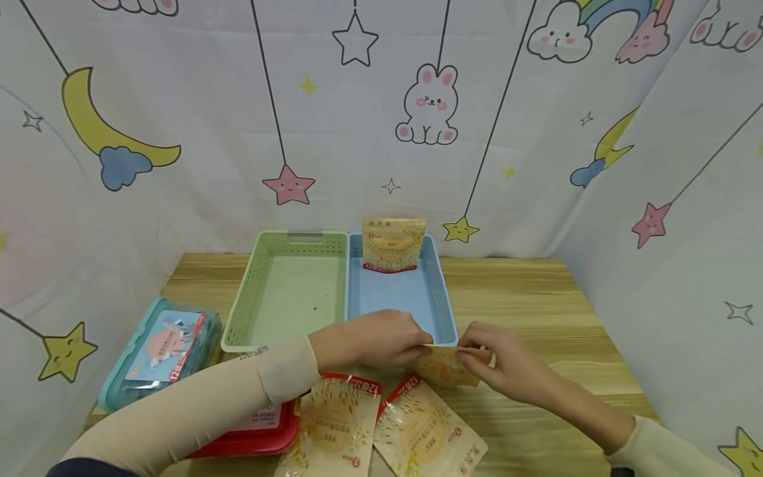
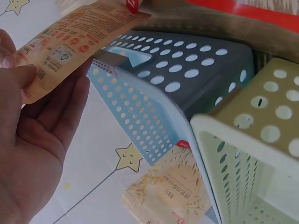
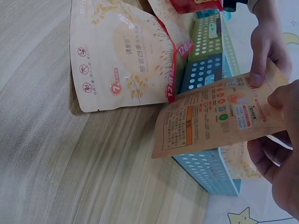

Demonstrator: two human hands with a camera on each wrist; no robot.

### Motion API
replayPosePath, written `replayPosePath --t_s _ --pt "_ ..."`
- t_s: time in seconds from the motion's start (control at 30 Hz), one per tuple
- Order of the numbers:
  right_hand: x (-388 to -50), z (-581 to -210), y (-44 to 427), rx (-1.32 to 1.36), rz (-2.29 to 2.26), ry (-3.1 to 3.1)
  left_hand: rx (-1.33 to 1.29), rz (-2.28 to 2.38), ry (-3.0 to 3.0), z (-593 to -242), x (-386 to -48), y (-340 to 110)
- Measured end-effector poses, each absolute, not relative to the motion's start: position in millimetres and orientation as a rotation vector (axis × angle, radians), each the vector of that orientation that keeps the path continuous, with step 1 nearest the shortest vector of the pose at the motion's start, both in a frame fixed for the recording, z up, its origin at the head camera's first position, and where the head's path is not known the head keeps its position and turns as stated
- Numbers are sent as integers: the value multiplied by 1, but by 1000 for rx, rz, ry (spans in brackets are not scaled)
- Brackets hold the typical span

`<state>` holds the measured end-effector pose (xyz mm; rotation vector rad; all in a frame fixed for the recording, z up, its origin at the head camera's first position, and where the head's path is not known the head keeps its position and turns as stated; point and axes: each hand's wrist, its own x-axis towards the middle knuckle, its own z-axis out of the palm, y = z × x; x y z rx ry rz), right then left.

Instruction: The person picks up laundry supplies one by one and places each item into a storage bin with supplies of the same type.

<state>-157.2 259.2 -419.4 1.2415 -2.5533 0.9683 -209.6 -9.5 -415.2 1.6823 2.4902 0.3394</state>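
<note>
My left hand (image 1: pixel 390 336) and right hand (image 1: pixel 507 361) pinch a tan printed pouch (image 1: pixel 447 368) along its upper edge, one hand at each side. It hangs at the near end of the blue basket (image 1: pixel 396 295). In the right wrist view the pouch's text-covered back (image 3: pixel 210 116) faces the camera. The left wrist view shows the left thumb pressed on the pouch (image 2: pixel 79 42) near a corner. Another pouch (image 1: pixel 393 244) stands upright at the far end of the blue basket. Two more pouches (image 1: pixel 334 424) (image 1: pixel 426 430) lie on the table nearest me.
A green basket (image 1: pixel 238 291) adjoins the blue one on its left. Farther left stands a teal-edged clear box (image 1: pixel 161 351) with a blue label. A red-edged box (image 1: pixel 256 444) sits partly under my left forearm. Patterned white cloth (image 1: pixel 381 132) encloses the wooden table (image 1: pixel 518 291).
</note>
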Motion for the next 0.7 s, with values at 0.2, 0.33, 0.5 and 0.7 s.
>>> replayPosePath --t_s 0.2,0.33,0.5,0.7 --pt "-159 -418 262 1167 1011 -2578 1707 463 2500 -406 -215 -15" --pt "-159 -418 261 1126 1061 -2566 1713 497 2494 -401 -219 -15" --pt "-159 -417 258 1060 1091 -2580 1693 500 2492 -395 -222 -15" --pt "-159 -417 258 993 1098 -2574 1704 504 2520 -389 -225 -18"
